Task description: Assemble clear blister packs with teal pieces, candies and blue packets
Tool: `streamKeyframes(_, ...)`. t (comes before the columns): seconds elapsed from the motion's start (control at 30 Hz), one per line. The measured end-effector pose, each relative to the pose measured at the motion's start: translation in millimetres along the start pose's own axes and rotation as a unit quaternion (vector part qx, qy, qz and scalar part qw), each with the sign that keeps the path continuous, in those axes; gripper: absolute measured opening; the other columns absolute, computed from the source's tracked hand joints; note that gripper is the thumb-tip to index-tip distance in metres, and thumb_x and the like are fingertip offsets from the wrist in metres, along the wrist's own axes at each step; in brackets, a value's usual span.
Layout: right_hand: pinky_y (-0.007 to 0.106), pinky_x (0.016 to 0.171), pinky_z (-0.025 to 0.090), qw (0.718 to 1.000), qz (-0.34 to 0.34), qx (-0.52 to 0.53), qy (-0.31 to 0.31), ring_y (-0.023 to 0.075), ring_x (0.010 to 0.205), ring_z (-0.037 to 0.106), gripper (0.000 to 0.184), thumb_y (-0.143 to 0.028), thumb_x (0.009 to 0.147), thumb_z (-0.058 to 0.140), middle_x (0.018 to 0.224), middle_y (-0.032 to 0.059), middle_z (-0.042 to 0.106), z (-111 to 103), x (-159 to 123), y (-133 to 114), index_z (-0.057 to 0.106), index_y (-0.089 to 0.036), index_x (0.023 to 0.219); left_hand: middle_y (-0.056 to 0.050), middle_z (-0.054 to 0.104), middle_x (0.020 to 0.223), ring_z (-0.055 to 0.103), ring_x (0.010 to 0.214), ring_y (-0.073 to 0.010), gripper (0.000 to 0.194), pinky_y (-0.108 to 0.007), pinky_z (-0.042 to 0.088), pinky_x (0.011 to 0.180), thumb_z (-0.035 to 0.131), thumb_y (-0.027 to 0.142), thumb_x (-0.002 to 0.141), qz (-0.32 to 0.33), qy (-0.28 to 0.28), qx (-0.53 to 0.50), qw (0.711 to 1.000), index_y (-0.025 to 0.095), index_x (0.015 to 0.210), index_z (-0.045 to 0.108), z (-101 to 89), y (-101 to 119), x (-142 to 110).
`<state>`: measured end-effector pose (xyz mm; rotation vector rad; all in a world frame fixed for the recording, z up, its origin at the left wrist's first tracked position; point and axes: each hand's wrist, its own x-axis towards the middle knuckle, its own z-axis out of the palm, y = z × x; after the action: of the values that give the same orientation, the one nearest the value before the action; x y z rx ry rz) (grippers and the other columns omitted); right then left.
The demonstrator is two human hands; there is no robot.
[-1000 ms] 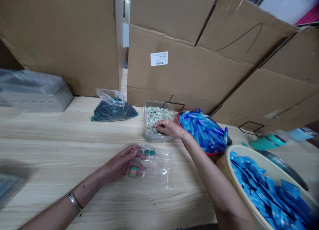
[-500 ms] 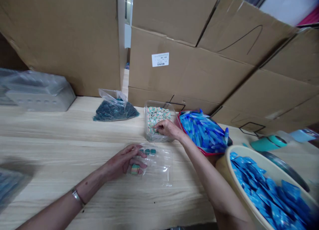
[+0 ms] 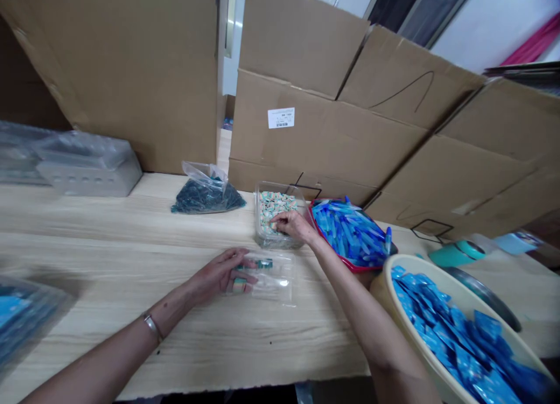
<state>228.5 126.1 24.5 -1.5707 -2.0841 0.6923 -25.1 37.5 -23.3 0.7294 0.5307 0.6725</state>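
Note:
My left hand (image 3: 221, 274) is closed on the left end of a clear plastic tray (image 3: 283, 283) lying on the table. Dark green pieces (image 3: 264, 264) sit in the tray's far compartment, and a small striped green-and-orange piece (image 3: 239, 285) shows nearer, between my fingers. My right hand (image 3: 295, 225) reaches into a clear tub (image 3: 280, 242) just behind the tray. Its thumb and fingertips are pinched together at a heap of small flat pale-and-green squares (image 3: 276, 203). What they hold, if anything, is too small to make out.
Right of the tub stands a red tray (image 3: 353, 267) of blue pen-like items, then a cream basin (image 3: 396, 302) full of blue packets. A bag of dark pieces (image 3: 209, 195) lies behind on the left, before cardboard panels (image 3: 332, 136). Stacked clear trays (image 3: 32, 308) lie far left.
The view has shifted a little. My left hand still holds the tray, which now appears flatter on the table. My right hand stays in the tub, fingers pinched among the small squares.

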Motion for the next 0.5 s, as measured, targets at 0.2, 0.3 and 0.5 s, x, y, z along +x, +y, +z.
streamKeyframes(0.2, 0.026, 0.064, 0.049, 0.962, 0.032, 0.247, 0.108, 0.0132, 0.067, 0.062, 0.031, -0.027, 0.067, 0.069, 0.077, 0.004, 0.069, -7.3, -43.8, -37.5, 0.068, -0.015, 0.096, -0.012, 0.063, 0.102, 0.067, 0.082, -0.0251, 0.031, -0.038, 0.053, 0.067, 0.059, 0.032, 0.083, 0.031, -0.004, -0.001, 1.0, 0.016, 0.109, 0.05, 2.5, 3.3, -0.5)
streamKeyframes(0.3, 0.029, 0.068, 0.051, 0.948, 0.042, 0.308, 0.071, 0.014, 0.069, 0.064, 0.03, -0.03, 0.064, 0.074, 0.078, 0.0038, 0.07, 10.3, -77.2, -70.1, 0.069, -0.016, 0.09, -0.012, 0.063, 0.104, 0.066, 0.085, -0.0243, 0.031, -0.04, 0.052, 0.073, 0.058, 0.032, 0.084, 0.045, 0.0, -0.015, 0.999, 0.016, 0.11, 0.05, 1.4, 2.6, -0.9)
streamKeyframes(0.5, 0.027, 0.063, 0.05, 0.942, 0.087, 0.318, 0.055, 0.0143, 0.063, 0.062, 0.023, -0.033, 0.063, 0.072, 0.072, 0.0026, 0.07, 76.7, -115.1, -93.7, 0.069, -0.017, 0.079, -0.009, 0.066, 0.097, 0.066, 0.072, -0.0168, 0.029, -0.03, 0.053, 0.064, 0.061, 0.032, 0.082, 0.083, 0.022, -0.024, 0.996, 0.016, 0.105, 0.052, 7.2, -4.3, -1.3)
